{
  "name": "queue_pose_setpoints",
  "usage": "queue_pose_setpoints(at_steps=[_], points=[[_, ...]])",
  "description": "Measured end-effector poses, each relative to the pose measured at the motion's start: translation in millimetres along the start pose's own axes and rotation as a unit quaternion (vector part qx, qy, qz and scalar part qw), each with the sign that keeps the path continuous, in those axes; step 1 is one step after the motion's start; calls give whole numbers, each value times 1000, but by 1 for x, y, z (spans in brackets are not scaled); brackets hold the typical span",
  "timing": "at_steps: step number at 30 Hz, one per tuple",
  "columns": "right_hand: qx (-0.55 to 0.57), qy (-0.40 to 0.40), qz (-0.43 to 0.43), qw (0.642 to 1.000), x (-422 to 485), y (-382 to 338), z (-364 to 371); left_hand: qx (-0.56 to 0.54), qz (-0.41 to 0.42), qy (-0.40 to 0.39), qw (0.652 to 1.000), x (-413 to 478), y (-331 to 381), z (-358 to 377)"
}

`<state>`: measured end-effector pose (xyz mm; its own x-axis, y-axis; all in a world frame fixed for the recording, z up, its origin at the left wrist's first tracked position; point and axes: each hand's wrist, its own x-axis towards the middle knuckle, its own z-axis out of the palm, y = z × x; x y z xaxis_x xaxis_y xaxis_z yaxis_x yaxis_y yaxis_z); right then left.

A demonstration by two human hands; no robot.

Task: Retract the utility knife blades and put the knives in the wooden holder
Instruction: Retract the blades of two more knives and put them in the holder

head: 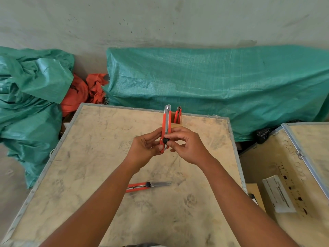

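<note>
A red utility knife (167, 122) is held upright over the plywood crate top (99, 139), a short piece of blade showing at its upper end. My left hand (144, 148) grips its lower body. The fingers of my right hand (187, 145) pinch its black slider knob. Behind it, at the far edge, stands the wooden holder (176, 123) with red knives (178, 114) in it. A second red knife (147, 185) lies flat near my forearms, its blade extended to the right.
Green tarpaulin bundles (213, 82) and orange cloth (80, 93) lie beyond the crate against the wall. Another wooden crate (302, 157) with a white label stands to the right, with a narrow gap between the two.
</note>
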<state>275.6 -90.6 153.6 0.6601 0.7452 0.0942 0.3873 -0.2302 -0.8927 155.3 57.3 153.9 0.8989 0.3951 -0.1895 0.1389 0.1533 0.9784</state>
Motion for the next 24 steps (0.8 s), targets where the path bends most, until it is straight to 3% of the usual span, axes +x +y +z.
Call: queue_pose_setpoints(at_steps=[4, 24], points=[[-2, 42, -10, 999, -1, 1, 2, 9, 4, -5, 1000, 1, 0, 3], [1, 87, -11, 996, 1, -1, 5, 41, 21, -22, 999, 8, -1, 0]])
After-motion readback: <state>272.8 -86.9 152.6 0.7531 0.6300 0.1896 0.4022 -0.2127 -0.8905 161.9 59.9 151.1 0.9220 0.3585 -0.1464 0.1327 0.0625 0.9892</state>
